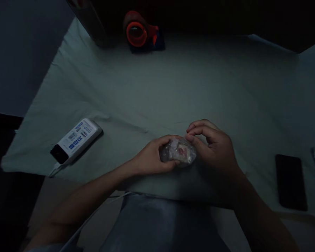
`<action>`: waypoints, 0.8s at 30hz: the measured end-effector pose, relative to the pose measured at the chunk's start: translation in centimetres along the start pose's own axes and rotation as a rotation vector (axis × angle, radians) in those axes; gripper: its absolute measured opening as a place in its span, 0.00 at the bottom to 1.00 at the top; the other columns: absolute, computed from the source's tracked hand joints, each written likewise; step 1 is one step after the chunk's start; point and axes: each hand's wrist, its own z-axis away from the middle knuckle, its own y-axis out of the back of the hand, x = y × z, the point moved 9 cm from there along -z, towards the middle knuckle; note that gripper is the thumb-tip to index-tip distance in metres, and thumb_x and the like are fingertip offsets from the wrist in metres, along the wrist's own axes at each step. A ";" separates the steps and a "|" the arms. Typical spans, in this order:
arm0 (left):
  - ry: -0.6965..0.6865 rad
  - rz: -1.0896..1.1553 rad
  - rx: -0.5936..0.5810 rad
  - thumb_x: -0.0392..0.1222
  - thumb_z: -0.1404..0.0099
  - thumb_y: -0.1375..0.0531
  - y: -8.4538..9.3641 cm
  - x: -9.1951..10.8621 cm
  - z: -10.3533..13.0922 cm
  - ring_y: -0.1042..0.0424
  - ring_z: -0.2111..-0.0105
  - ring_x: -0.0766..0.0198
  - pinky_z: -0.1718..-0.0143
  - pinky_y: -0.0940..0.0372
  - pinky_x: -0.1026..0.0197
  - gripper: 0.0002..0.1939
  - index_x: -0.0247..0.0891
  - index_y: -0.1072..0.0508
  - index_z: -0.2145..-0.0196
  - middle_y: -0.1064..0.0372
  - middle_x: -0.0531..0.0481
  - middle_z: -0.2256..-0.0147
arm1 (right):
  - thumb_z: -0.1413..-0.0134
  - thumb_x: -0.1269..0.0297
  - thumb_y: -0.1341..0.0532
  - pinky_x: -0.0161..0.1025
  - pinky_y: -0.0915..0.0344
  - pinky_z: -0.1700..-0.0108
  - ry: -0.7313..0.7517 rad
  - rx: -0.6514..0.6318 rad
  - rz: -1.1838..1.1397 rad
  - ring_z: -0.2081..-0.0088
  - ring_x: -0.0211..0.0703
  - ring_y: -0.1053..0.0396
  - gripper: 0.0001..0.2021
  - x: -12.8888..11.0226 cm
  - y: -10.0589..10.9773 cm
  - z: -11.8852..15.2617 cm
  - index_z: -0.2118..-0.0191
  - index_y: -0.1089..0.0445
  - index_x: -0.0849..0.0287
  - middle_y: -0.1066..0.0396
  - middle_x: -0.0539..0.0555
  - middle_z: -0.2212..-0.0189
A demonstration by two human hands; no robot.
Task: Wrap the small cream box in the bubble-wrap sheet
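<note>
A small package in shiny clear plastic wrap (183,151), with a pale, red-marked item showing through, is held low over the front part of the table. My left hand (153,155) grips it from the left, with fingers over the far edge and thumb along the near side. At its upper right edge is my right hand (215,143), thumb and fingertips pinched together against the wrap. Whatever lies between those fingertips, perhaps an edge of the plastic, is too small and dim to make out.
A pale green cloth (157,91) covers the table. To the left lies a white power bank (77,140) with a cable plugged in. An orange and blue tape dispenser (143,35) stands at the back. A black phone (291,182) rests at the right. The light is dim.
</note>
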 end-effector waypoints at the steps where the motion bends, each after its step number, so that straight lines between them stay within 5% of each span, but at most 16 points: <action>1: -0.018 -0.008 0.030 0.36 0.48 0.37 0.3 0.1 0.0 0.29 0.55 0.59 0.53 0.34 0.58 0.28 0.38 0.34 0.48 0.30 0.46 0.54 | 0.46 0.71 0.40 0.39 0.33 0.61 0.020 -0.002 -0.007 0.64 0.39 0.30 0.04 -0.3 -0.1 0.2 0.70 0.31 0.56 0.30 0.51 0.66; 8: -0.112 0.105 0.112 0.40 0.45 0.36 1.7 0.5 0.1 0.30 0.53 0.59 0.51 0.35 0.59 0.23 0.38 0.33 0.51 0.30 0.46 0.53 | 0.42 0.69 0.43 0.46 0.33 0.53 0.279 -0.132 0.081 0.56 0.45 0.30 0.06 -3.9 -1.4 1.7 0.61 0.30 0.58 0.27 0.56 0.62; 14: -0.168 0.073 0.112 0.38 0.46 0.34 2.0 0.2 0.6 0.32 0.51 0.57 0.49 0.36 0.57 0.27 0.40 0.35 0.49 0.33 0.45 0.51 | 0.44 0.66 0.41 0.54 0.36 0.49 0.371 -0.180 0.298 0.48 0.53 0.35 0.10 -4.7 -1.8 3.0 0.56 0.32 0.60 0.30 0.60 0.56; 20: -0.203 0.165 0.017 0.37 0.45 0.34 1.5 0.2 0.7 0.34 0.46 0.56 0.44 0.39 0.54 0.38 0.46 0.44 0.41 0.37 0.44 0.45 | 0.45 0.66 0.40 0.52 0.35 0.48 0.094 0.119 0.074 0.49 0.50 0.34 0.14 -1.4 2.0 3.1 0.51 0.32 0.54 0.33 0.57 0.53; 24: -0.186 0.146 0.016 0.40 0.45 0.34 1.1 0.0 0.8 0.35 0.45 0.54 0.43 0.39 0.52 0.36 0.44 0.43 0.41 0.37 0.42 0.46 | 0.52 0.59 0.33 0.50 0.32 0.48 -0.085 -0.114 -0.085 0.45 0.52 0.36 0.37 1.0 -1.1 3.7 0.38 0.48 0.50 0.40 0.59 0.43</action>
